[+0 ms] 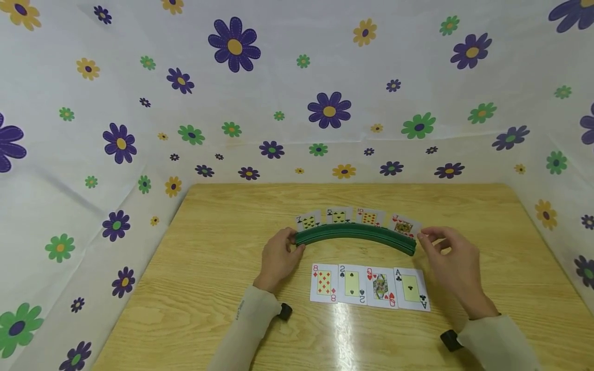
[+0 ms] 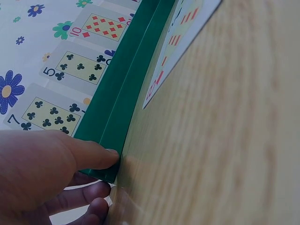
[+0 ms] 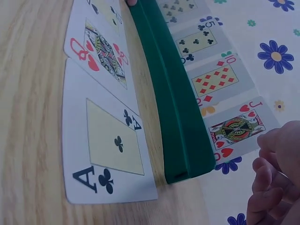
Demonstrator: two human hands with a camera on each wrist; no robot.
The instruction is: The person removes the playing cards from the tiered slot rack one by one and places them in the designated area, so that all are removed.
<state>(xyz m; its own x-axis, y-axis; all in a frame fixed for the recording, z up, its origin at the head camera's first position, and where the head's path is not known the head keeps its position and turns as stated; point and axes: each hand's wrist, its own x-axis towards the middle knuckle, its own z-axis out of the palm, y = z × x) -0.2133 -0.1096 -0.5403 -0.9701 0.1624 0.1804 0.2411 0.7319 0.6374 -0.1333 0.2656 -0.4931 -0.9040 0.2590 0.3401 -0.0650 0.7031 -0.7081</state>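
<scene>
A curved green card holder [image 1: 355, 231] lies on the table, with four playing cards standing in its slot: a seven of clubs [image 2: 50, 112], a five of clubs [image 2: 80, 66], a ten of diamonds [image 3: 215, 80] and a jack of hearts [image 3: 236, 129]. My left hand [image 1: 278, 260] grips the holder's left end, thumb on the near face and fingers behind. At the other end, my right hand [image 1: 455, 265] pinches the outer edge of the jack between thumb and finger. The jack's lower edge is hidden in the slot.
In front of the holder, a face-up row lies on the wooden table [image 1: 223, 216]: eight of diamonds [image 1: 324, 283], two of spades [image 1: 352, 284], queen of hearts [image 1: 381, 288] and ace of clubs [image 1: 412, 289]. Flower-printed white sheeting [image 1: 278, 77] borders the table's back and sides.
</scene>
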